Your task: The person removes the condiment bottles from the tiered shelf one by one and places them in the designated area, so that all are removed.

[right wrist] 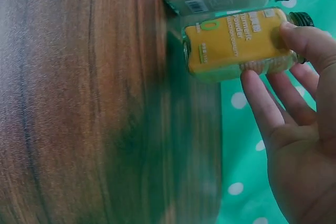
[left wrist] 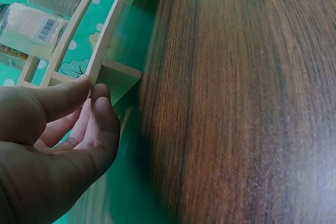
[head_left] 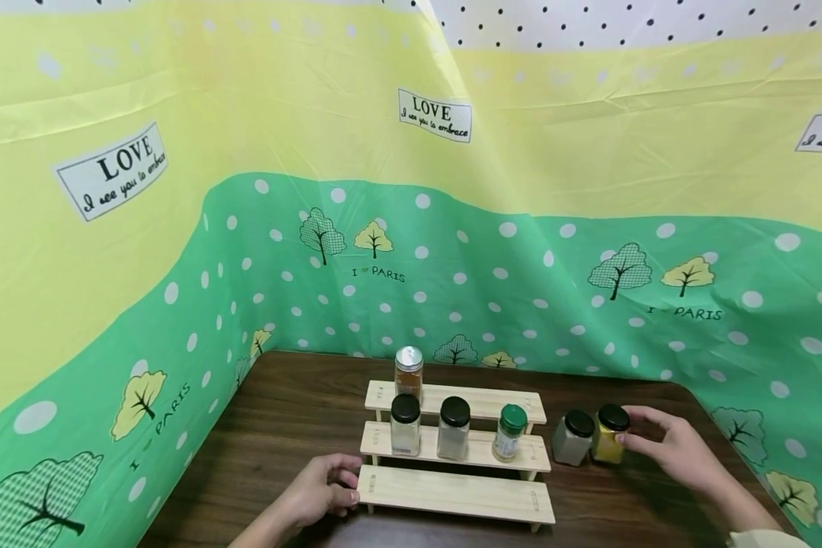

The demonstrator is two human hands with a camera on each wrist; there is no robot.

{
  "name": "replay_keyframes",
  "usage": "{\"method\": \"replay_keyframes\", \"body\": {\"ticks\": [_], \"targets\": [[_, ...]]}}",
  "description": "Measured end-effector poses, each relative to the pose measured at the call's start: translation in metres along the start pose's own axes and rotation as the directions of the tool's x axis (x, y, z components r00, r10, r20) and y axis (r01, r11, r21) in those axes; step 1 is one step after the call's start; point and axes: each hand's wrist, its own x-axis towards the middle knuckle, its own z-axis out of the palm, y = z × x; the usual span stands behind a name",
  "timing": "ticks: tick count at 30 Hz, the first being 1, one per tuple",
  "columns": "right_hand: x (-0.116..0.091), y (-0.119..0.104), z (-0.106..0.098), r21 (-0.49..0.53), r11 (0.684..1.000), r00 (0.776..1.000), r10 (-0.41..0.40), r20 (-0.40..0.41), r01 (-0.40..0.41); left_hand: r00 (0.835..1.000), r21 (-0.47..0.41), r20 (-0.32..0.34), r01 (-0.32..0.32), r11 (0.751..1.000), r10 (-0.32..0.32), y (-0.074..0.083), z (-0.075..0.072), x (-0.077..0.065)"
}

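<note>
A three-step wooden rack (head_left: 452, 491) stands on the table. My left hand (head_left: 322, 489) pinches the left end of its lowest board between thumb and fingers, close up in the left wrist view. My right hand (head_left: 671, 445) holds a black-capped jar of yellow turmeric powder (right wrist: 236, 40), thumb near the cap and fingers on the side. Beside it is a black-capped jar of greyish powder (head_left: 572, 439). On the middle step are two black-capped jars, one pale (head_left: 405, 435) and one grey (head_left: 453, 440), plus a green-capped jar (head_left: 508, 441). A silver-capped spice jar (head_left: 409, 374) stands on the top step.
The dark wood-grain table (head_left: 281, 411) extends around the rack. Behind it and along the sides hangs a green and yellow printed cloth (head_left: 452, 251) that meets the table's far edge. The two loose jars are just right of the rack.
</note>
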Motion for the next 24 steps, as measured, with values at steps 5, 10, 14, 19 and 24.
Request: {"method": "replay_keyframes", "body": {"ticks": [5, 10, 14, 19, 24], "targets": [[-0.005, 0.006, 0.003, 0.047, 0.999, 0.999, 0.024, 0.028, -0.025, 1.000, -0.005, 0.003, 0.000, 1.000, 0.000, -0.002, 0.000, 0.001], [-0.007, 0.011, 0.005, 0.130, 0.990, 0.997, 0.047, 0.055, -0.054, 1.000, -0.002, 0.009, 0.000, 1.000, 0.000, -0.002, -0.001, 0.000], [-0.007, 0.013, 0.005, 0.160, 0.984, 0.995, 0.067, 0.068, -0.077, 1.000, -0.005, 0.010, -0.001, 1.000, 0.001, -0.002, -0.002, 0.000], [-0.008, 0.013, 0.002, 0.121, 0.984, 0.990, 0.122, 0.071, -0.129, 1.000, -0.015, 0.009, 0.003, 1.000, -0.003, -0.002, -0.001, 0.000], [-0.010, 0.013, 0.001, 0.120, 0.979, 0.985, 0.154, 0.083, -0.163, 1.000, -0.022, 0.013, 0.001, 1.000, 0.000, -0.002, -0.001, -0.001]]}}
